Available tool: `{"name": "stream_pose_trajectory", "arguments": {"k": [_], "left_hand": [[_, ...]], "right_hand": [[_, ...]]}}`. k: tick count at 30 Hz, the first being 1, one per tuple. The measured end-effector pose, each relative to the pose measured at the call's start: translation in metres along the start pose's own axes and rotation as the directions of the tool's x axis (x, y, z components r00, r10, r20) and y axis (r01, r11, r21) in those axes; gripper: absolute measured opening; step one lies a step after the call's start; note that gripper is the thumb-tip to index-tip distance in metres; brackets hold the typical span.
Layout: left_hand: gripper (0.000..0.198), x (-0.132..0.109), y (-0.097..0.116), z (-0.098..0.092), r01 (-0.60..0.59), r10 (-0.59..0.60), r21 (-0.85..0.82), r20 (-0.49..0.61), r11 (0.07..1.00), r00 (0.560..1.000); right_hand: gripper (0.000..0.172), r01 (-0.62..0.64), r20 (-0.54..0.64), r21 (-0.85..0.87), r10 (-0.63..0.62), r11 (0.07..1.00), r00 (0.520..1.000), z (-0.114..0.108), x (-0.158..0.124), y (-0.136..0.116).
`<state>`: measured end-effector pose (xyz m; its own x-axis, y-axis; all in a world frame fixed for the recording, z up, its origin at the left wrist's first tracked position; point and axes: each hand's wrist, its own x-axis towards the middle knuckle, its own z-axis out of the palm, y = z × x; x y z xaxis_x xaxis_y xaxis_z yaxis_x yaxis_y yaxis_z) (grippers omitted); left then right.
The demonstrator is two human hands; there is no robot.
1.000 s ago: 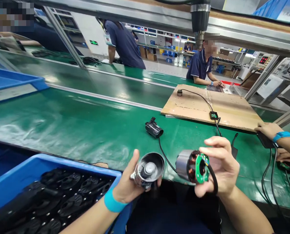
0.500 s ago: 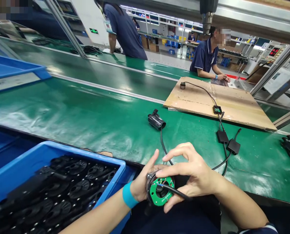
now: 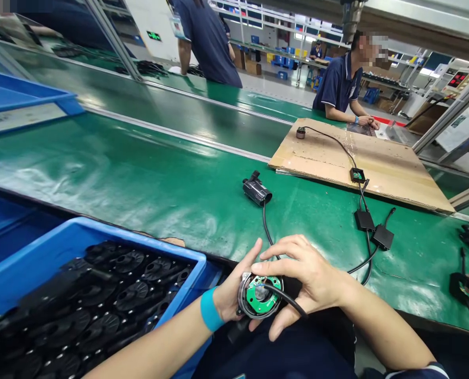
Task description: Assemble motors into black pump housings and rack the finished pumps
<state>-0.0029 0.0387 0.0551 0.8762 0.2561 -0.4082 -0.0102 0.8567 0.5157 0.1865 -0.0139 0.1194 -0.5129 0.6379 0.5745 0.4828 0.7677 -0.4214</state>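
Two hands on one part. Blue bin (image 3: pixel 139 243) of black impellers (image 3: pixel 131 289) sits far left. Left hand (image 3: pixel 232 292) cups the motor housing (image 3: pixel 242 301) just off the green bench (image 3: pixel 159 200) edge, green board (image 3: pixel 253 300) facing up. Right hand (image 3: pixel 311 279) grips its rim over the black cable (image 3: pixel 287 302). Black pump (image 3: pixel 257 190) lies behind, cardboard (image 3: pixel 396 173) far right.

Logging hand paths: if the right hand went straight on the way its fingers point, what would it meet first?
The right hand points left across the motor unit it already touches; going on, it would probably meet the left hand at its thumb first, then the blue bin; depth is unclear.
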Motion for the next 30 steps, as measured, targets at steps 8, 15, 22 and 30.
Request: {"name": "stream_pose_trajectory", "arguments": {"k": [8, 15, 22, 30], "left_hand": [[0.089, -0.003, 0.012, 0.01, 0.003, -0.024, 0.162, 0.127, 0.987, 0.992], [0.092, -0.002, 0.01, 0.008, -0.007, -0.013, 0.156, 0.125, 0.988, 0.992], [0.092, 0.006, 0.004, -0.004, -0.012, 0.005, 0.135, 0.052, 0.991, 0.999], [0.087, 0.001, 0.005, -0.001, -0.032, 0.034, 0.156, -0.009, 0.987, 0.999]], "right_hand": [[0.09, 0.03, -0.206, 0.062, -0.016, 0.998, 0.978, 0.005, -0.001, 0.001], [0.093, 0.029, -0.186, 0.077, -0.014, 0.997, 0.982, 0.01, -0.003, 0.002], [0.096, 0.037, -0.219, 0.115, -0.011, 0.993, 0.976, 0.014, -0.005, 0.001], [0.095, 0.019, -0.218, 0.137, 0.012, 0.99, 0.976, 0.016, -0.008, 0.001]]}}
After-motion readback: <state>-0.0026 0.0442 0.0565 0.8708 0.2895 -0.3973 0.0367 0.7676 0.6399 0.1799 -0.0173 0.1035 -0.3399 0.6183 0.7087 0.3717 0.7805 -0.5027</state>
